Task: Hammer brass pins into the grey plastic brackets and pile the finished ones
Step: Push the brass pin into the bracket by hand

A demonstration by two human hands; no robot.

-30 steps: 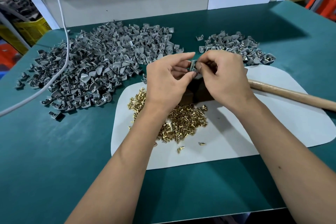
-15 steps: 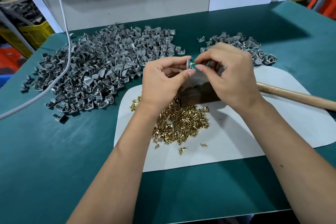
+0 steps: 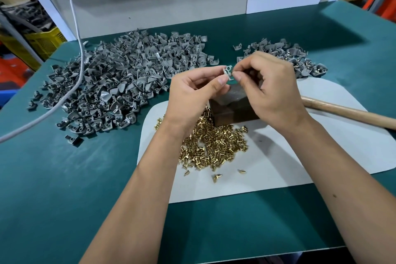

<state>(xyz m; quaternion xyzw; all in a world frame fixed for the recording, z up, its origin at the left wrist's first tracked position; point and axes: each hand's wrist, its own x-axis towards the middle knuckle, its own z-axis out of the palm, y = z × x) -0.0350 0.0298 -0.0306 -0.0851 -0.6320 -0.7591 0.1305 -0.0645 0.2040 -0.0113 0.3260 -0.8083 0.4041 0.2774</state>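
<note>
Both hands meet above a dark block on the white mat. My left hand pinches a small grey bracket between thumb and forefinger. My right hand pinches the same bracket from the right with its fingertips; any pin in it is hidden. Loose brass pins lie heaped on the mat under my left wrist. A big heap of grey brackets covers the table at the left. A smaller pile of brackets with brass in them sits behind my right hand.
A wooden hammer handle lies on the mat to the right, its head hidden by my right hand. A grey cable hangs down across the left heap. The green table ends at a white wall panel behind; a yellow crate stands far left.
Both hands stay together over the block. The brass pin seen between my right fingertips half a second ago is out of sight now, and my right fingers sit closer on the bracket.
</note>
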